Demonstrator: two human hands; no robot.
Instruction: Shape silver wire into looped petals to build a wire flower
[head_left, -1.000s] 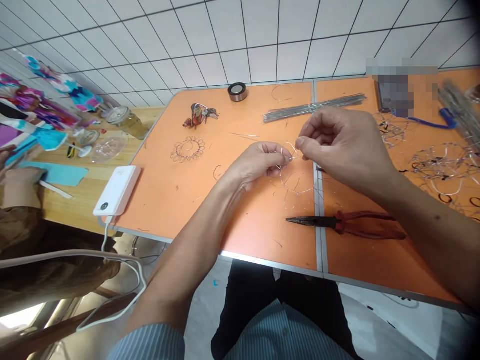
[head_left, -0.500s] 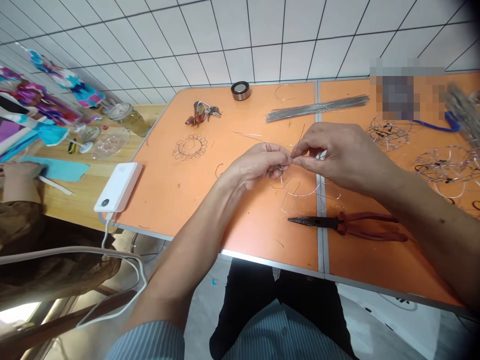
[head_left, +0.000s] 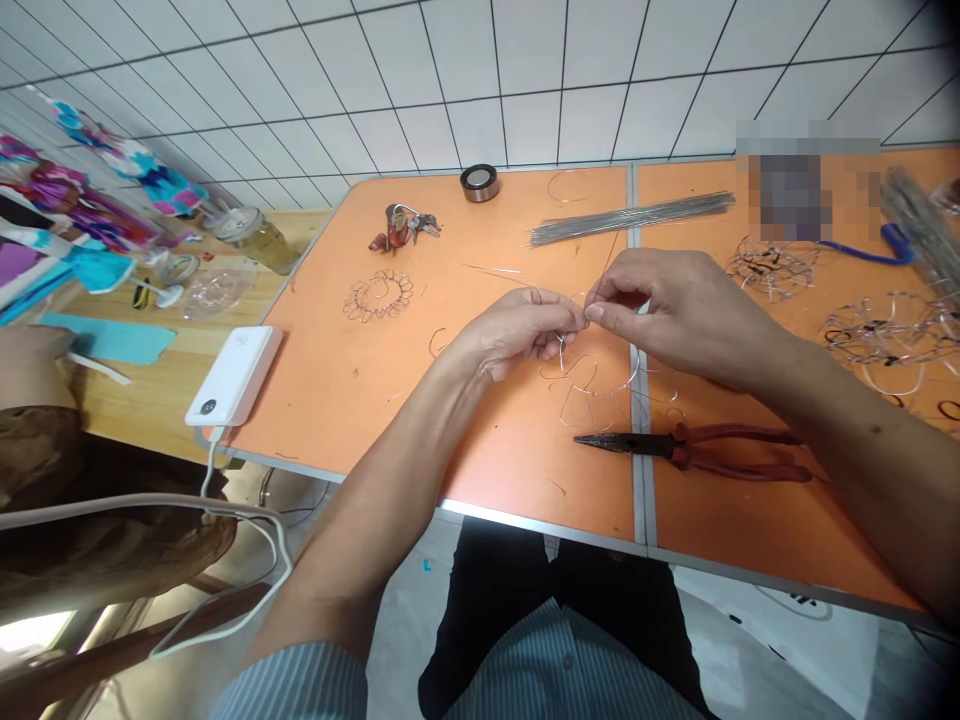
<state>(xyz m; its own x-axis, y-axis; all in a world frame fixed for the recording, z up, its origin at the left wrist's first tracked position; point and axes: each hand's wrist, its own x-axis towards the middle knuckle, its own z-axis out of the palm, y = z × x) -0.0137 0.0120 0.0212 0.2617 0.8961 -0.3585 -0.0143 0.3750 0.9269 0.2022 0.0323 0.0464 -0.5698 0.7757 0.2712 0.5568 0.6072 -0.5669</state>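
My left hand (head_left: 529, 328) is closed in a pinch on a piece of thin wire bent into loops (head_left: 600, 390), which hangs below the fingers over the orange table. Fingertip to fingertip with it, my right hand (head_left: 660, 305) pinches the same wire; a thin end sticks up past its fingers. The exact spot where the wire is gripped is hidden by the fingers. Just below the wire loops lie long-nose pliers (head_left: 675, 447) with red handles. A finished-looking ring of wire loops (head_left: 379, 295) rests flat to the left of my hands.
Straight wires (head_left: 634, 218) lie bundled behind my hands. Keys (head_left: 405, 228) and a roll of tape (head_left: 479, 182) are near the wall. Looped wire pieces (head_left: 885, 330) cover the right side. A white power bank (head_left: 235, 375) with a cable sits at the left edge. Another person's hand (head_left: 34, 365) is far left.
My right hand has shifted very slightly, its fingertips still against the left hand's. The wire end above them leans a little more to the right. The other person's hand has moved slightly.
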